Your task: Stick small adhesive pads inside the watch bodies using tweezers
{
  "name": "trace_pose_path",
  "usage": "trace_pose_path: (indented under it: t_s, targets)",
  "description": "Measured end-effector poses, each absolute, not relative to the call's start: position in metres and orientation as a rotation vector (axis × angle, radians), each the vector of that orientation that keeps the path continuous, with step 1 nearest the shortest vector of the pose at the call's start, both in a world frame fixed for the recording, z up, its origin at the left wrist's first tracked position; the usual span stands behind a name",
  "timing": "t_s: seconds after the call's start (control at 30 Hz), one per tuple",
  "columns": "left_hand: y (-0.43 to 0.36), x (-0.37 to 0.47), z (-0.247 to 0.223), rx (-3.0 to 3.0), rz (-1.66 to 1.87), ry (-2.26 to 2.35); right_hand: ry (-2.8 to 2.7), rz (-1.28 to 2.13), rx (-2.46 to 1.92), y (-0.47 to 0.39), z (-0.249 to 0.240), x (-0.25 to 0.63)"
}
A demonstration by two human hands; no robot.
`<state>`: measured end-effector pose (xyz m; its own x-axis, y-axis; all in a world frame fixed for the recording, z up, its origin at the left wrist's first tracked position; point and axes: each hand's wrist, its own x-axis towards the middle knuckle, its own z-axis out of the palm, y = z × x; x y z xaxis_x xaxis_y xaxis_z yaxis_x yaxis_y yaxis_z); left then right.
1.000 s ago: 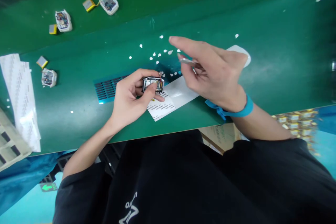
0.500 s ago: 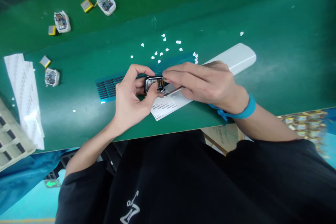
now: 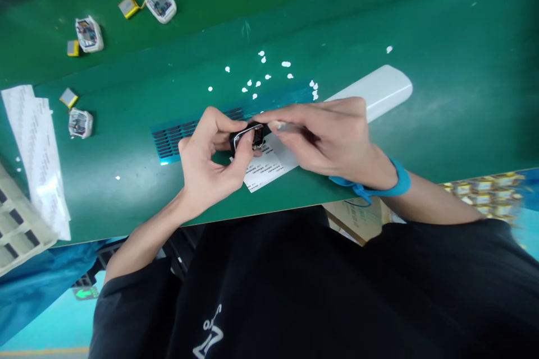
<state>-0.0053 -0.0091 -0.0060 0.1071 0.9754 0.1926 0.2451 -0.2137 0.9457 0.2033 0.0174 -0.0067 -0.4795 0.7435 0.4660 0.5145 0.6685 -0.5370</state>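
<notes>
My left hand [image 3: 210, 165] grips a small black watch-like case [image 3: 234, 144] between thumb and fingers. The case is open, with electronic parts showing inside; my thumb lies over part of it. My right hand [image 3: 337, 132] is closed on a slim metal tool [image 3: 289, 127], mostly covered by the fingers. Its index fingertip touches or nearly touches the case's upper edge. Beneath the hands lies a white printed label sheet [image 3: 265, 171]. A blue slotted mat [image 3: 168, 146] extends to the left behind my left hand.
Small white round stickers [image 3: 258, 83] are scattered beyond the hands. White open casings [image 3: 160, 3] with yellow-edged batteries [image 3: 128, 7] lie on the left. A long white cover [image 3: 389, 90] rests behind my right hand. Label strips [image 3: 37, 151] and a beige crate [image 3: 21, 224] stand far left.
The black case is now tilted more. My right hand has turned, its index finger reaching to the case's top edge, and the metal tool has swung up away from the case's lower side.
</notes>
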Motion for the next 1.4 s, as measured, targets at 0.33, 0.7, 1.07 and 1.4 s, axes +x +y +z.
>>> trace_pose_path:
  t_s: [0.33, 0.7, 1.07, 1.4]
  targets:
    - [-0.005, -0.007, -0.012, 1.608, 1.193, 1.112, -1.895, 1.039, -1.142, 0.021, -0.004, 0.194]
    - [0.015, -0.028, 0.009, 1.975, 0.904, 0.832, -1.830, 0.847, -1.029, 0.032, 0.015, 0.214]
    - [0.011, -0.040, 0.003, 2.506, 0.218, 0.801, -1.747, 1.314, -1.052, 0.029, -0.026, 0.240]
    - [0.013, -0.040, 0.006, 2.565, 0.231, 0.771, -1.857, 1.249, -1.114, 0.021, -0.027, 0.238]
